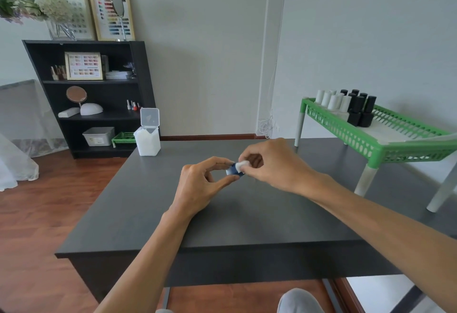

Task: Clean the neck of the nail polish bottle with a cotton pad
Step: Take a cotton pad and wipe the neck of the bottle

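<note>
Blue nail polish bottle (232,171) in left hand (200,186) grip, white cotton pad (242,165) in right hand (274,164) pinch.

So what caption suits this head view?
Left hand holds a blue bottle while right hand presses cotton pad against it.

A dark grey desk (247,213) stands on a wooden floor (37,226). At its far left corner sits a clear plastic box (147,139) of white cotton pads, lid flipped up. Along the right edge stands a green plastic rack (385,137) on white legs, carrying white and black bottles (346,107).
</note>
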`<act>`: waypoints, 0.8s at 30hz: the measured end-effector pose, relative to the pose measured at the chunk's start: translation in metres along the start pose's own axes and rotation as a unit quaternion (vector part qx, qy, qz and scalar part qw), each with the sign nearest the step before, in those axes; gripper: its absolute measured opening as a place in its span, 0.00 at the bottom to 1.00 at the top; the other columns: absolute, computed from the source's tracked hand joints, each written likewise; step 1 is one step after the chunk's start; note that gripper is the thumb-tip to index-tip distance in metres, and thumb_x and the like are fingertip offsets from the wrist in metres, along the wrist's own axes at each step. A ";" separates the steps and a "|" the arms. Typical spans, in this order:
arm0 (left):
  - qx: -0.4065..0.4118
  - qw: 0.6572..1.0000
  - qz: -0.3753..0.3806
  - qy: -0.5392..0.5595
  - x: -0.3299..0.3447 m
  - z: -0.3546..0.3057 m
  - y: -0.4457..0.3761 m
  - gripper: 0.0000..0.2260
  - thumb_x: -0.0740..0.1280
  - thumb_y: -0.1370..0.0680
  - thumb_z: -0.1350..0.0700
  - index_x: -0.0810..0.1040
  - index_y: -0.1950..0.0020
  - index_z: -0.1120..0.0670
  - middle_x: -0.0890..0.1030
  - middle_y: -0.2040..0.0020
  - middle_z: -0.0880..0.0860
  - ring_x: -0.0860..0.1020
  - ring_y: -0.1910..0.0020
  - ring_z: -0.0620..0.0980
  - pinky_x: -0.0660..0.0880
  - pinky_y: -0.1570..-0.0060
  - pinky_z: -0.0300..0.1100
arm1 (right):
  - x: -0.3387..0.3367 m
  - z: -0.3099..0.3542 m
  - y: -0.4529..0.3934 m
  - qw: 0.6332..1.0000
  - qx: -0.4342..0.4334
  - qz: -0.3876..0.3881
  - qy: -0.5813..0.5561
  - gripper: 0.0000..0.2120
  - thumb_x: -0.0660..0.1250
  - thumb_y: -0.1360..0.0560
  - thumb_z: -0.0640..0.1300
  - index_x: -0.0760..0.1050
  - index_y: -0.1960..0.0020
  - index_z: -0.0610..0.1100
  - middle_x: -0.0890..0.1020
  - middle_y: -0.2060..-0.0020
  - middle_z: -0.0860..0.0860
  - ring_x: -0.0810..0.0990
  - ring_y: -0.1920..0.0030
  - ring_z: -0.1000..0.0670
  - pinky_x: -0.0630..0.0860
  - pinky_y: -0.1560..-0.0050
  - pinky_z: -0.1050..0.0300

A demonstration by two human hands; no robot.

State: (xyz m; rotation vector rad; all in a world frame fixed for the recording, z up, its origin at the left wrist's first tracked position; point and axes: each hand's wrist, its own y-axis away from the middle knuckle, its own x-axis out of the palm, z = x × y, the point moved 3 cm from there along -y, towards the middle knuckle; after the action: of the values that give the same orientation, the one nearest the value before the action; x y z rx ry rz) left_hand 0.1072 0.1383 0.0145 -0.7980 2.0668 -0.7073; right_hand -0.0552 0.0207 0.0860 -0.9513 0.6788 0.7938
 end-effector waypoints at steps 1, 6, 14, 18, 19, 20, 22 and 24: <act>-0.003 1.000 0.001 -0.002 0.000 0.001 0.000 0.12 0.80 0.26 0.45 0.83 0.45 0.39 0.83 0.49 0.29 0.78 0.74 0.52 0.80 0.70 0.43 | 0.001 0.002 -0.001 0.999 -0.013 0.012 0.028 0.03 0.75 0.23 0.45 0.88 0.51 0.49 0.85 0.63 0.59 0.83 0.61 0.58 0.77 0.58 0.67; -0.005 1.000 0.005 -0.001 0.001 0.002 0.000 0.11 0.80 0.27 0.45 0.85 0.46 0.41 0.85 0.49 0.33 0.77 0.73 0.51 0.77 0.71 0.36 | 0.001 0.000 -0.001 1.000 0.011 0.015 0.006 0.02 0.76 0.24 0.46 0.88 0.54 0.50 0.86 0.65 0.60 0.82 0.63 0.61 0.75 0.60 0.71; -0.004 1.000 0.015 -0.017 0.002 0.002 0.000 0.12 0.78 0.26 0.40 0.84 0.45 0.40 0.84 0.49 0.30 0.76 0.74 0.50 0.74 0.69 0.31 | 0.006 -0.003 0.005 0.998 0.038 0.006 -0.052 0.03 0.78 0.27 0.44 0.87 0.55 0.52 0.86 0.65 0.55 0.84 0.61 0.58 0.79 0.60 0.67; -0.010 1.000 0.017 -0.021 0.002 0.002 0.000 0.14 0.77 0.26 0.40 0.85 0.43 0.42 0.83 0.47 0.30 0.77 0.75 0.50 0.77 0.69 0.35 | -0.004 -0.008 0.005 0.997 0.026 0.042 -0.064 0.06 0.80 0.27 0.42 0.89 0.52 0.51 0.87 0.61 0.55 0.86 0.59 0.59 0.81 0.54 0.69; -0.016 1.000 0.014 -0.016 0.002 0.002 0.000 0.13 0.77 0.26 0.40 0.84 0.43 0.41 0.83 0.47 0.31 0.77 0.75 0.50 0.78 0.69 0.36 | -0.009 -0.011 0.004 0.996 0.033 0.032 -0.077 0.05 0.80 0.27 0.44 0.88 0.52 0.52 0.88 0.60 0.54 0.87 0.59 0.58 0.82 0.53 0.66; -0.022 1.000 0.009 -0.005 0.001 0.002 -0.001 0.13 0.77 0.25 0.41 0.83 0.43 0.41 0.84 0.46 0.32 0.77 0.76 0.50 0.78 0.70 0.36 | -0.013 -0.014 0.003 0.995 0.043 0.012 -0.093 0.05 0.80 0.27 0.45 0.88 0.52 0.53 0.89 0.60 0.55 0.87 0.58 0.57 0.82 0.51 0.64; -0.032 0.999 -0.004 0.016 -0.001 0.002 -0.001 0.13 0.77 0.26 0.42 0.82 0.44 0.41 0.84 0.44 0.33 0.78 0.76 0.50 0.78 0.71 0.35 | -0.021 -0.020 0.002 0.989 0.063 -0.036 -0.125 0.04 0.80 0.27 0.47 0.88 0.53 0.54 0.89 0.60 0.56 0.88 0.57 0.56 0.81 0.50 0.62; -0.037 0.999 -0.008 0.025 -0.002 0.001 -0.001 0.13 0.78 0.26 0.43 0.81 0.44 0.42 0.83 0.44 0.33 0.79 0.76 0.50 0.78 0.71 0.35 | -0.024 -0.022 0.002 0.985 0.075 -0.058 -0.143 0.04 0.80 0.27 0.47 0.89 0.53 0.54 0.89 0.59 0.58 0.88 0.56 0.57 0.82 0.48 0.61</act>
State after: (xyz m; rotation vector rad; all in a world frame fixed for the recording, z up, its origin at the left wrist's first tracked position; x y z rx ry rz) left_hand 0.1097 0.1388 0.0156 -0.8472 2.1439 -0.6685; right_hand -0.0730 -0.0051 0.0947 -0.7144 0.4222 0.7471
